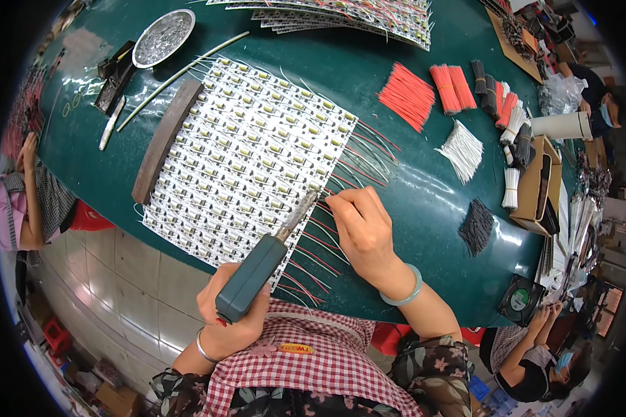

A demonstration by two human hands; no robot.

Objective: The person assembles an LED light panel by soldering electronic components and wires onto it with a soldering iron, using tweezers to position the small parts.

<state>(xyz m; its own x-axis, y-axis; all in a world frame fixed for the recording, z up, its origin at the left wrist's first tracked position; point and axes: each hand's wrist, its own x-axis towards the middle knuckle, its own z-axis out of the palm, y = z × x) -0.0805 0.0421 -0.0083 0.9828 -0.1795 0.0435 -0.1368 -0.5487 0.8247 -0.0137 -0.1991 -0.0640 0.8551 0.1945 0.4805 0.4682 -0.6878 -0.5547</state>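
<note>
L hand (231, 313): closed round the grey-green handle of a soldering iron (264, 260); iron slants up and away from the wrist, metal tip at the near-R edge of the LED strip panel (247, 156), just beside the R fingertips.
R hand (363, 229): fingers pinched narrow on a thin red wire (327, 203), holding its end to the panel edge where the iron tip sits; pale green bangle on the wrist.
Work piece: white panel of LED strips w/ small yellow parts, lying on the dark green table (410, 201), directly ahead of both hands, tilted diagonally. A dark flat bar (165, 139) lies on its far-L edge, well beyond the L hand.
Done (judged): red and white leads already fan out from the panel's R edge both beyond the R hand and nearer the body, so many strips look wired. Short leads also show along the far edge.
Left (judged): joint under the tip is the one in hand; cannot tell exactly which strip ends lack wires, as the hands cover that part of the edge.
Stock, R of R hand: bundles of cut red wires (409, 94), white wires (461, 149) and black wires (477, 226), well apart from the hands; open cardboard box (535, 184) further R.
Beyond L hand: round metal dish (163, 36) and small tools at the far-L table end.
Far side: more wired panels (355, 15) stacked.
Others: co-workers seated at the L and lower-R rims, not touching this panel.
</note>
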